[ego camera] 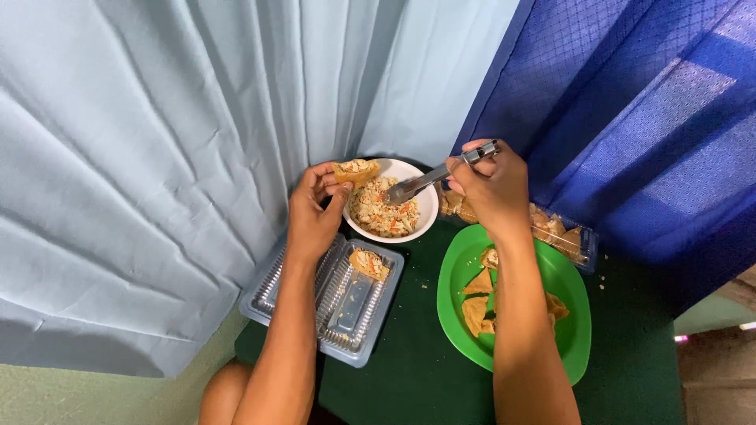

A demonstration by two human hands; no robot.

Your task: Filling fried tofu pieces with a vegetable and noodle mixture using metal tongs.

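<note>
On the dark green surface (417, 370), between a pale blue curtain (157, 157) and a deep blue one (630, 118), sits a white bowl (425, 206) heaped with a shredded filling (382, 214), pale with flecks of orange. Over its near-left rim the left hand (313, 212) has a fried tofu pocket (354, 170) pinched between thumb and fingers (335, 175), cut side up, filling already showing in the opening. Across the bowl, the right hand (492, 185) is closed round the handle of a metal spoon (437, 178), and the spoon's head dips into the mix on the bowl's far side.

Below the left wrist, a clear plastic tray (272, 303) lies open, and one stuffed piece (368, 264) rests in its upper right corner; the other slots are bare. Under the right forearm, a green plate (579, 330) carries several plain golden-brown tofu triangles (476, 285), partly hidden by the arm. Just behind the plate, touching its far edge, a second clear container (567, 240) holds more brown fried pieces.
</note>
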